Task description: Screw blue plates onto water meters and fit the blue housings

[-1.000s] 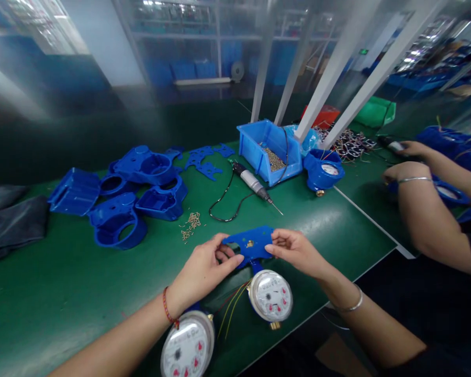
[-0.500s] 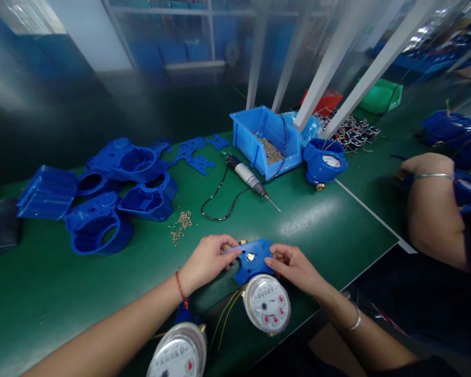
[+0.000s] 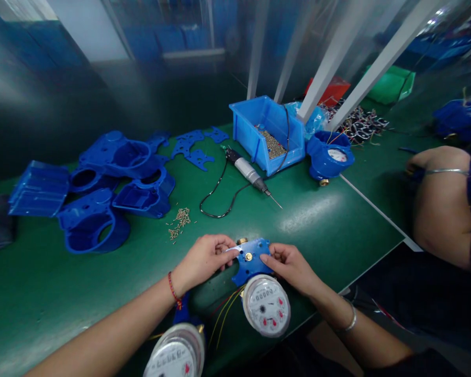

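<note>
Left hand [image 3: 206, 260] and right hand [image 3: 294, 268] are both closed lightly on one flat blue plate [image 3: 255, 268], which is pinched between thumb and fingers at its left and right ends. This plate is held low above the green table [image 3: 141, 293], just behind the round dial of a water meter [image 3: 266, 309], and brass is seen through its middle hole. Nearer to the body, below the left wrist, a second meter [image 3: 175, 356] is partly cut off by the frame. Farther on, a small heap of screws [image 3: 180, 217] is scattered, and beside it an electric screwdriver [image 3: 248, 171] is laid, with its bit pointed toward the right. On the left, open blue housings [image 3: 115, 152] are grouped together. Behind the screwdriver, more screws are kept in a blue bin [image 3: 246, 135], and next to it a blue-cased meter [image 3: 317, 163] is placed.
</note>
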The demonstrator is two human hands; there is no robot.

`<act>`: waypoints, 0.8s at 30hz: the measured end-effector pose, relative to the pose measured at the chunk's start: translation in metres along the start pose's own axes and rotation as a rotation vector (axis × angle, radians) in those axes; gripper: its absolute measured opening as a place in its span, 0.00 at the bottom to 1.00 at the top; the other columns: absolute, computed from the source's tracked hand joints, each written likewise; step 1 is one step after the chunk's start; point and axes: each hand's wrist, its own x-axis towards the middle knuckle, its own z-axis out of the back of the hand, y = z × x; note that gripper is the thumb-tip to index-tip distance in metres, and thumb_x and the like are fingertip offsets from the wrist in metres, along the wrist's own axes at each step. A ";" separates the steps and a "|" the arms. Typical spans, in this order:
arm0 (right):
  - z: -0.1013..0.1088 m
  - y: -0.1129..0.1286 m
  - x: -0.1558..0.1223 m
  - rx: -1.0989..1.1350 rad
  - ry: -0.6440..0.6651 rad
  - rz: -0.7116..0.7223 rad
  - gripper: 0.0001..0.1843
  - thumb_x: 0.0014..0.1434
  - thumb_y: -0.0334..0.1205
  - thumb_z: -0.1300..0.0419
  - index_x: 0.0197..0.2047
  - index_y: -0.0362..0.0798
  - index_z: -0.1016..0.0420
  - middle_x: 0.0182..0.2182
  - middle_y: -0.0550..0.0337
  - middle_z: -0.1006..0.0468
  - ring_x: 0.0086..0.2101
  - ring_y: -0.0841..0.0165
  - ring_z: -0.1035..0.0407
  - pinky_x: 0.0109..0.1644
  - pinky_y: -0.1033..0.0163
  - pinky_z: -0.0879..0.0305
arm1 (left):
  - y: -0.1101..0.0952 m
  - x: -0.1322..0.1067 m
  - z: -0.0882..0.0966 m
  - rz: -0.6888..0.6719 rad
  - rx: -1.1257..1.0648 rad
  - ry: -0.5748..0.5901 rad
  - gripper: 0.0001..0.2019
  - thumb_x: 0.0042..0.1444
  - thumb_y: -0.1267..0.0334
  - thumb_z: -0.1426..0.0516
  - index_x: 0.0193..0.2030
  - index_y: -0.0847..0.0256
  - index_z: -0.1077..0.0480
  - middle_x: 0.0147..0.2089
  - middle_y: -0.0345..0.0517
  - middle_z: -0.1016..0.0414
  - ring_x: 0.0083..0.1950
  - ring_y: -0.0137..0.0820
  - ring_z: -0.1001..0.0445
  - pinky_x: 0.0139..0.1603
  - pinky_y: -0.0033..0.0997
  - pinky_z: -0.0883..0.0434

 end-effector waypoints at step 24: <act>0.023 0.092 0.135 -1.067 -0.460 0.351 0.32 0.57 0.43 0.40 0.60 0.34 0.41 0.55 0.35 0.35 0.54 0.50 0.38 0.58 0.47 0.41 | 0.061 -0.030 0.099 -0.118 0.989 -0.671 0.15 0.60 0.65 0.53 0.44 0.68 0.28 0.42 0.57 0.24 0.42 0.42 0.25 0.45 0.41 0.29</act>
